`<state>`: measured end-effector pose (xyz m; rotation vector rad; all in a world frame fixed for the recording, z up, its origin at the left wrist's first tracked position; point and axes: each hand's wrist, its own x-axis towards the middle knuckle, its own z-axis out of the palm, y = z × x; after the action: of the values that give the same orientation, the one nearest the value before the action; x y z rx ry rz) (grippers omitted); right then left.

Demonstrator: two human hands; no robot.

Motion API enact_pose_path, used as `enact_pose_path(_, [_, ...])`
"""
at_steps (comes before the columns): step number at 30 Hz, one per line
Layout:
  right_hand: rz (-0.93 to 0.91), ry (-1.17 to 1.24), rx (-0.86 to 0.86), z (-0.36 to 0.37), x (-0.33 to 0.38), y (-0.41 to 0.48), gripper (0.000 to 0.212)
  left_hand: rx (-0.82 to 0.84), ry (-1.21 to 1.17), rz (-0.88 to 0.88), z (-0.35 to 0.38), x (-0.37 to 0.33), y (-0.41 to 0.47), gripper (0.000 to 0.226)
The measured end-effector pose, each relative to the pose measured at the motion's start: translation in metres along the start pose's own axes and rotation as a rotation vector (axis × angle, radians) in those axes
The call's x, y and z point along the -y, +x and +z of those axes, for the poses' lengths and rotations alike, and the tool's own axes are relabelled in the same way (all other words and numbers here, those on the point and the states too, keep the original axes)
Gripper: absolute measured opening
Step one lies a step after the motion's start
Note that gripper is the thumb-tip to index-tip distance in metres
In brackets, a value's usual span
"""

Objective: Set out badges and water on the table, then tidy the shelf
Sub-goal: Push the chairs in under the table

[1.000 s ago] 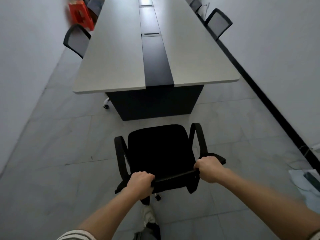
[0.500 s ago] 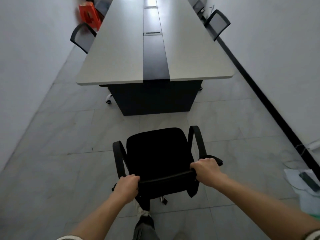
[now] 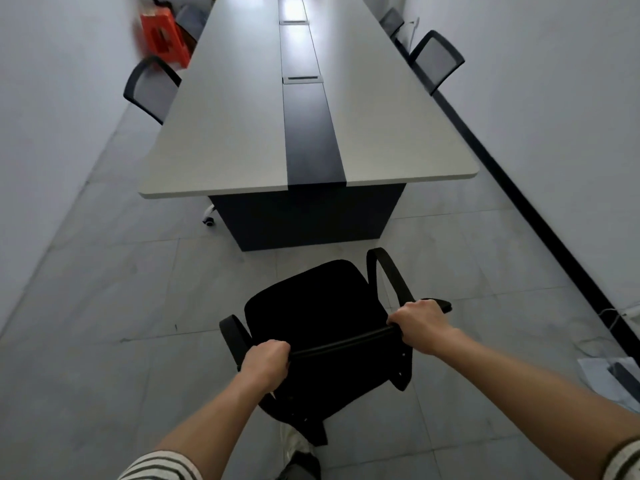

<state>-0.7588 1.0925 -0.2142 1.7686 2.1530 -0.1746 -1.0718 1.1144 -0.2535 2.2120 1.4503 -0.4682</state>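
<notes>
**A:** Grey floor tiles, white walls, and a long white table [image 3: 225,133] with a dark centre strip running off toward twelve o'clock. Is anything set out on it?

**B:** No badges and no water on the part I can see (the far end runs out of frame, so I cannot speak for that). No shelf is in view either.

**A:** So what are the hands doing?

**B:** Both are on a black office chair [image 3: 311,306] at six o'clock, a little short of the table's near end. The left hand [image 3: 265,362] is curled tight round the top rail [image 3: 346,342] of the backrest at seven o'clock. The right hand [image 3: 420,323] is wrapped round the same rail at five o'clock.

**A:** And the rest of the room?

**B:** One mesh chair [image 3: 152,88] stands at the table at ten o'clock, a second mesh chair [image 3: 436,60] at one o'clock, and an orange stool [image 3: 162,39] at eleven.

**A:** Progress, then?

**B:** By my reckoning the listed work has not begun. Only seating is in hand, and badges, water and shelf are all left to do.
</notes>
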Motion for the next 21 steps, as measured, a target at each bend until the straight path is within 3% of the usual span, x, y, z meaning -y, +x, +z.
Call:
enact_pose_path(9, [0.123,0.063,-0.02,-0.031,-0.029,0.081,0.029,-0.039,0.057,0.038,-0.075,0.027,0.089,0.021])
enact_pose_path(15, [0.196,0.097,-0.003,-0.056,-0.046,0.136,0.032,-0.084,0.05,0.006,-0.112,0.037,0.141,0.013])
enact_pose_path(21, [0.174,0.077,0.006,-0.067,-0.088,0.18,0.034,-0.089,0.04,-0.017,-0.139,0.027,0.184,0.015])
